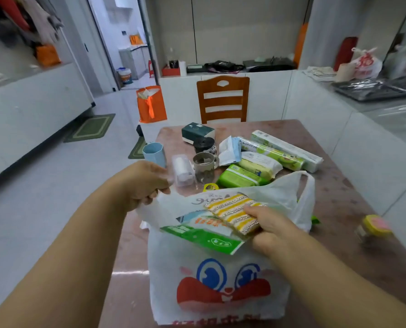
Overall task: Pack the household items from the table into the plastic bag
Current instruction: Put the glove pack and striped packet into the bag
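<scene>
A white plastic bag (211,275) with a blue-eyed cartoon face stands at the table's near edge. My left hand (147,185) grips its left handle and holds the mouth up. My right hand (266,227) holds a pack of yellow-striped scouring pads (230,208) with a green and white card (204,235) over the bag's mouth. The bag's right handle (303,197) stands free. Behind the bag lie green wipe packs (240,177), a pale wipe pack (260,163), long rolls in wrappers (272,152) and a white box (287,147).
On the pink table (339,197) also stand a blue cup (154,153), a clear case (183,169), a glass mug (204,166), a black jar (204,145), a dark green tissue box (197,132) and a yellow-lidded jar (372,229). A wooden chair (222,100) is beyond.
</scene>
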Available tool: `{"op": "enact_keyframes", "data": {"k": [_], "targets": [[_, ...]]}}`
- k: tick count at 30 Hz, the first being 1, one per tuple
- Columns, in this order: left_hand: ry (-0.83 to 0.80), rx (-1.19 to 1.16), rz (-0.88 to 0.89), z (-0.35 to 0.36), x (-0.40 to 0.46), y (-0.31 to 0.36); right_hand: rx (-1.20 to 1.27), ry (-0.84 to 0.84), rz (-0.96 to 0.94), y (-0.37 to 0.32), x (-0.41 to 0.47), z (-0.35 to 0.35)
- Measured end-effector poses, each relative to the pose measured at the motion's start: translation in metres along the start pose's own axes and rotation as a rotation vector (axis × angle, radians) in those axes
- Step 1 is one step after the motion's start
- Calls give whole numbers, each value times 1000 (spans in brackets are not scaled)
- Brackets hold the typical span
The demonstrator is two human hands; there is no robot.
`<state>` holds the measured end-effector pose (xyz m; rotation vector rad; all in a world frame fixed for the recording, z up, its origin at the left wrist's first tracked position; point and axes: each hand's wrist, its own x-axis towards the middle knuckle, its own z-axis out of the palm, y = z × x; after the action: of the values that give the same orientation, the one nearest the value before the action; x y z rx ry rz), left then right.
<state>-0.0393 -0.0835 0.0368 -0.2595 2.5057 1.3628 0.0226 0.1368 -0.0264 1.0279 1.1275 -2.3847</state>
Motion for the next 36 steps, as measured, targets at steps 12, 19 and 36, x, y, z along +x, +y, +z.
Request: {"op": "enact_keyframes", "data": {"k": [12, 19, 36], "targets": [[-126, -383, -15, 4, -46, 27, -1889, 33, -873, 3, -14, 4], [-74, 80, 39, 20, -42, 47, -1773, -131, -541, 3, -4, 5], [-244, 621, 330, 169, -9, 118, -1288, 1038, -409, -116, 88, -216]]}}
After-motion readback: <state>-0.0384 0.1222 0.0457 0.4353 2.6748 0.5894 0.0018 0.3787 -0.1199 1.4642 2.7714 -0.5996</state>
